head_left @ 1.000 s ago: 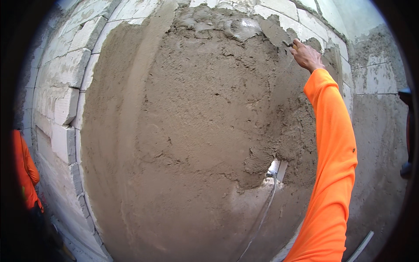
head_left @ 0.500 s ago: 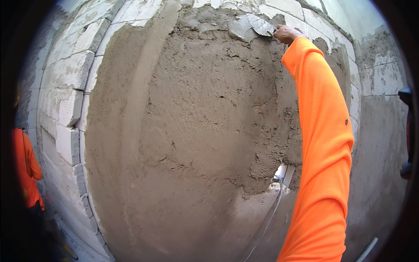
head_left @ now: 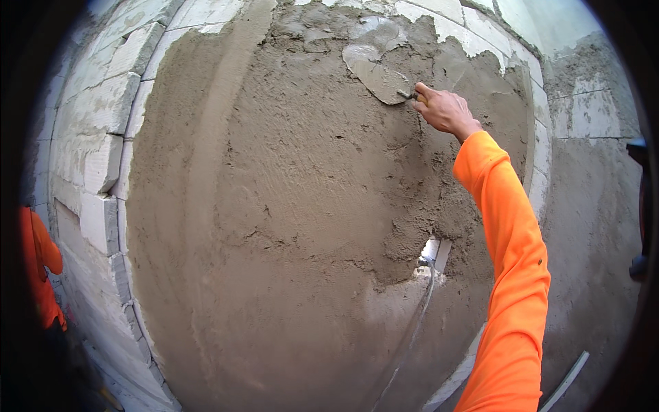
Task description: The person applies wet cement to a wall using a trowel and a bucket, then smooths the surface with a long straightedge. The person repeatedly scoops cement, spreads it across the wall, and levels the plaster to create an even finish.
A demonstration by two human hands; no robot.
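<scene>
My right hand (head_left: 443, 110), below an orange sleeve, is closed around the handle of a trowel (head_left: 377, 84). Its mortar-smeared blade lies against or very close to the upper part of a wall of rough grey-brown plaster (head_left: 295, 178), just below a smeared, shiny patch. Bare white blocks (head_left: 429, 17) show along the plaster's top edge. Lower right, a small opening (head_left: 431, 250) in the plaster shows white material and a pale strip, with a thin cable (head_left: 419, 329) hanging down from it. My left hand is out of view.
At the left rise stacked pale blocks (head_left: 103, 226) with uneven edges, and a person (head_left: 42, 264) in orange stands at the far left edge. A grey side wall (head_left: 587, 206) is on the right, with a pale strip (head_left: 570, 378) low near it and a dark object (head_left: 638, 206) at the rim.
My right hand with the trowel went up and leftward, then came down, so the blade now sits lower and further left on the plaster than half a second ago.
</scene>
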